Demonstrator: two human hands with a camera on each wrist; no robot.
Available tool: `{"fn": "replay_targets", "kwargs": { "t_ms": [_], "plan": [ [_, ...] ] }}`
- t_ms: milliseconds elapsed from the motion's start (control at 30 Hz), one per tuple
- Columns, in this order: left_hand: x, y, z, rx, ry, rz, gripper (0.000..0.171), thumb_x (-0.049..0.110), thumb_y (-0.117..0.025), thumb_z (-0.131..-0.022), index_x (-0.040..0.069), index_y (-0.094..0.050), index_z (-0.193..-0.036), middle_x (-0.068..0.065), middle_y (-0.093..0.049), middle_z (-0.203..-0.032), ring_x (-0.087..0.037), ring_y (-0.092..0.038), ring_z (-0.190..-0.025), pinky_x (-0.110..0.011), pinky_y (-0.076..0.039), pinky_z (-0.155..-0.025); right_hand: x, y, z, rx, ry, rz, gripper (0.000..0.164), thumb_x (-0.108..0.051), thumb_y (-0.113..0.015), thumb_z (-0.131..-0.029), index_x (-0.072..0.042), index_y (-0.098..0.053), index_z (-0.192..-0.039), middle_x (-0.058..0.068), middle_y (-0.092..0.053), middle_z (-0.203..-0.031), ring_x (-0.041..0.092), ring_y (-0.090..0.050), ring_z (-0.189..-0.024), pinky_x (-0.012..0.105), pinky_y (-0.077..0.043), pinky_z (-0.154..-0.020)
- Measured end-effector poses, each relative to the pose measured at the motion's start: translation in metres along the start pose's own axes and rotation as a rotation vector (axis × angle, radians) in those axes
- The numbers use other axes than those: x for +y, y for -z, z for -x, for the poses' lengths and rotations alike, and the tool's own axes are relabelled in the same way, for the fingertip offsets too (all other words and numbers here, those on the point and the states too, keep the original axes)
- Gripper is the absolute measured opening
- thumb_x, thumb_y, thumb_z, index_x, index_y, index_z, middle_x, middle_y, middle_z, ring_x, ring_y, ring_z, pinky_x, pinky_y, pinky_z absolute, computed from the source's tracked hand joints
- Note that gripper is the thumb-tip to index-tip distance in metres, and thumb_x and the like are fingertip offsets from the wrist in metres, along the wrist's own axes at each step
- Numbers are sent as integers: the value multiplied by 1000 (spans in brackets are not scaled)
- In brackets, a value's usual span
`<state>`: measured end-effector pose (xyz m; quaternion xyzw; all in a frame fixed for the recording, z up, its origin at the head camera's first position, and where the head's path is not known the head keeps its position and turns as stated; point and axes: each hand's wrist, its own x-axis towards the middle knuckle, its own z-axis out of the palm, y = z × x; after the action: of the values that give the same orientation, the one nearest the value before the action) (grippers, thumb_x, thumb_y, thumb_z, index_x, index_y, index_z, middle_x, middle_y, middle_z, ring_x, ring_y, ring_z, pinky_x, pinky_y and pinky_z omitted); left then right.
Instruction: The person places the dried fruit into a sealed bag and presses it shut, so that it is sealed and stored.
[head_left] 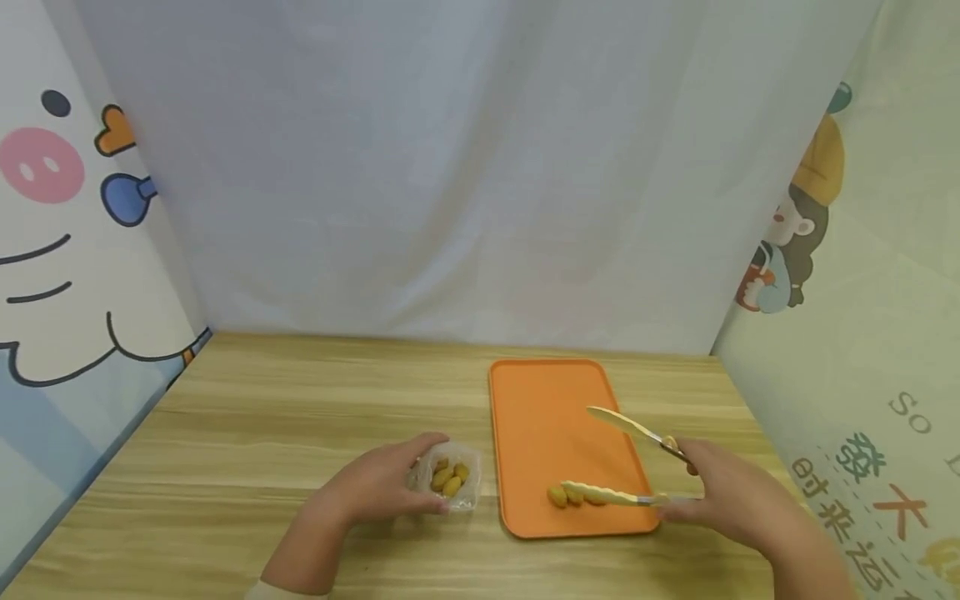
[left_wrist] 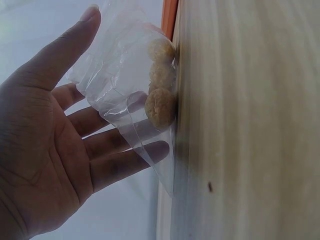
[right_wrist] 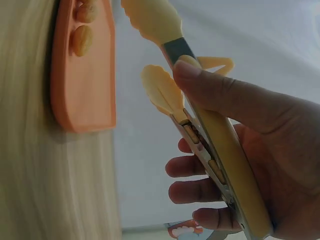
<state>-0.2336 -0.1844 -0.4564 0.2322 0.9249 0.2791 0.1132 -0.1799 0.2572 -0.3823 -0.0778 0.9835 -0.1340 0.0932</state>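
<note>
My left hand (head_left: 378, 483) grips a clear plastic bag (left_wrist: 117, 80) from its left side, fingers round one side and thumb along the other. Inside the bag lie several small oval yellow-brown fruits (head_left: 448, 477), low down by the table. My right hand (head_left: 731, 492) holds a pair of food tongs (right_wrist: 220, 145) with cream-yellow tips, its thumb on one arm and fingers by the other. The tongs are spread wide, with nothing between their tips. Several more yellow-brown fruits (head_left: 557, 496) sit in a row on an orange tray (head_left: 551, 417). One tong arm partly covers this row in the head view.
The wooden table (head_left: 300, 392) carries the tray, with the bag just left of it. A pale curtain (head_left: 465, 208) hangs behind the table's back edge. Printed cloths with cartoon figures flank both sides.
</note>
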Motion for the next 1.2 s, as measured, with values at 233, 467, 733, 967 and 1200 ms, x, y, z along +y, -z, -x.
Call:
{"fn": "replay_targets", "kwargs": {
  "t_ms": [233,467,733,967,1200],
  "plan": [
    [0,1,0,5,1,-5,96,75,-70,-69,29,-41,-148,1,-62,-126,-18,-58,-108,-49,-48,-94,19,-6,7,-12,-30,61,94,-68,-77,-65,-9,-52,-133,10,-63,-122,34,-61,-108,57,-50,-83],
    [0,0,0,20,-23,-5,96,74,-71,-69,27,-42,-148,0,-64,-123,-19,-59,-106,-49,-48,-92,26,-11,9,-37,-23,93,81,-63,-80,-65,-12,-56,-124,7,-67,-114,31,-65,-100,55,-51,-81],
    [1,1,0,15,-26,-9,96,74,-71,-69,27,-42,-148,-2,-62,-128,-21,-59,-110,-50,-47,-94,27,-18,12,-35,-21,151,55,-61,-80,-65,-22,-56,-96,-6,-61,-88,12,-54,-75,37,-46,-63],
    [1,1,0,13,-31,-7,95,74,-71,-69,28,-42,-147,-2,-62,-129,-21,-59,-112,-50,-47,-95,27,-19,13,-28,12,145,46,-57,-80,-67,-23,-53,-85,-11,-54,-77,11,-47,-66,33,-40,-58],
    [1,1,0,10,-32,-8,95,74,-70,-70,27,-42,-148,-1,-62,-130,-20,-59,-111,-49,-47,-95,25,-20,15,-7,59,170,38,-50,-79,-71,-26,-51,-80,-15,-48,-70,6,-41,-60,27,-35,-54]
  ]
}}
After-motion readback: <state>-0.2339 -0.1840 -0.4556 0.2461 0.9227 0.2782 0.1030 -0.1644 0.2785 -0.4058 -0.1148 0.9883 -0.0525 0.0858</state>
